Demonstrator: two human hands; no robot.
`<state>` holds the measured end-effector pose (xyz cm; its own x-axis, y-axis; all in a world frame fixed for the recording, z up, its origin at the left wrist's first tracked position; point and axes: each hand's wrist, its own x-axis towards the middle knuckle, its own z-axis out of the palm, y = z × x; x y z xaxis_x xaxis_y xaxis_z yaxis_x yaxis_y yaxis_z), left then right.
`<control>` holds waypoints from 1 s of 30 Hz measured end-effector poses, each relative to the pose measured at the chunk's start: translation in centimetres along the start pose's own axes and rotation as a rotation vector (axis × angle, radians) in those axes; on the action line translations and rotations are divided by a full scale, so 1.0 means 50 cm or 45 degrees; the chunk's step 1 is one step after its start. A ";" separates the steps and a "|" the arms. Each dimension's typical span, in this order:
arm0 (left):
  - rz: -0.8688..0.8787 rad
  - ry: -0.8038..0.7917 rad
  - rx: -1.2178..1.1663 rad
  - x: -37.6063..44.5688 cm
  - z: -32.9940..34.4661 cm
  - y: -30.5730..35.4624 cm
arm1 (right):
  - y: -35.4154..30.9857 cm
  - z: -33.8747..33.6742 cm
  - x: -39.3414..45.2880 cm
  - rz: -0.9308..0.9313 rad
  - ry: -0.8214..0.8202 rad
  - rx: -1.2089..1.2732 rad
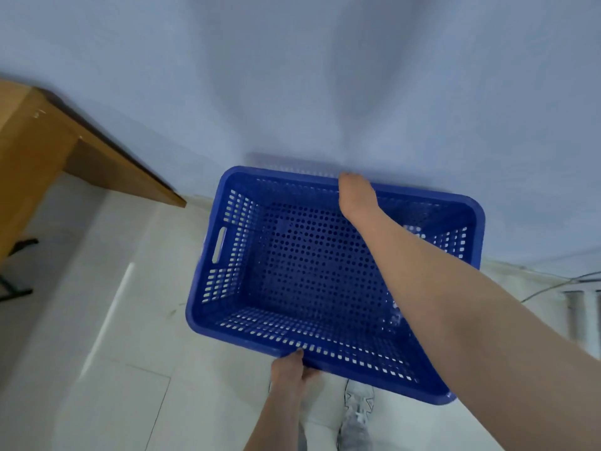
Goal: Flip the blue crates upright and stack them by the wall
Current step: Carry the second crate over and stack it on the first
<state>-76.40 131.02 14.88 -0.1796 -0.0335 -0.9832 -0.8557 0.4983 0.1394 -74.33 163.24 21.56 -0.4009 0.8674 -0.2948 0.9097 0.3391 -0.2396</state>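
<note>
A blue perforated plastic crate [312, 275], rectangular with rounded corners, seen from above with its open mouth facing the camera and held at the centre of the view, just before the wall. Its floor is pierced by a regular grid of round holes; its four sloping walls carry rows of small rectangular slots, and the short wall at 9 o'clock has an oblong handle cut-out. A smooth, solid rim runs round the top. The right hand [354, 193] reaches across the mouth to the far long rim at 12 o'clock, its fingers hooked over that edge and out of sight behind it, so that only the back of the hand and the bare forearm show. The left hand [289, 369] takes the near long rim at 6 o'clock, thumb on the outer face and fingers curled beneath the lip in a closed grip. The crate is tilted, its right end lying nearer the camera. Behind it, from 10 to 2 o'clock, stands a plain, matt, pale blue-grey wall [325, 76]. Below it lies a floor [130, 336] of large glossy pale tiles with thin dark joints. At 9 o'clock a wooden desk [39, 151] with a smooth orange-brown veneer juts from the left edge, a black metal foot showing beneath it. A grey sports shoe [357, 415] shows at 6 o'clock, and thin cables [559, 284] trail over the floor at 3 o'clock.
</note>
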 end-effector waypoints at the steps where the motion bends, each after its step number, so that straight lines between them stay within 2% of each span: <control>1: 0.012 0.017 0.018 0.012 0.004 0.002 | 0.000 0.009 0.004 -0.008 -0.009 0.015; 4: 0.058 0.022 0.076 0.013 0.012 0.002 | 0.034 0.031 -0.006 -0.007 0.032 0.052; 8: 0.048 -0.039 0.207 0.011 0.001 0.009 | 0.129 0.041 -0.072 0.143 0.279 0.077; 11: 0.063 -0.032 0.643 0.013 -0.010 0.041 | 0.220 0.040 -0.158 0.362 0.299 0.075; 14: 0.115 0.091 1.116 -0.007 -0.018 0.098 | 0.281 0.040 -0.241 0.495 0.228 0.052; 17: 0.448 0.220 1.487 -0.034 -0.013 0.164 | 0.301 0.038 -0.293 0.572 0.224 0.045; 20: 0.843 0.323 1.548 -0.051 -0.002 0.248 | 0.293 0.037 -0.318 0.552 0.262 0.085; 23: 1.033 0.413 1.548 -0.039 -0.001 0.342 | 0.292 0.050 -0.329 0.541 0.284 -0.018; 26: 1.142 0.524 1.580 -0.005 -0.025 0.410 | 0.304 0.071 -0.338 0.714 0.320 -0.033; 30: 1.093 0.633 1.584 0.040 -0.054 0.472 | 0.324 0.105 -0.344 0.883 0.157 0.248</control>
<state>-98.24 140.37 16.51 -0.7259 0.4751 -0.4974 0.4472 0.8754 0.1835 -53.23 151.90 17.90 0.2859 0.8979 -0.3348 0.9098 -0.3641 -0.1994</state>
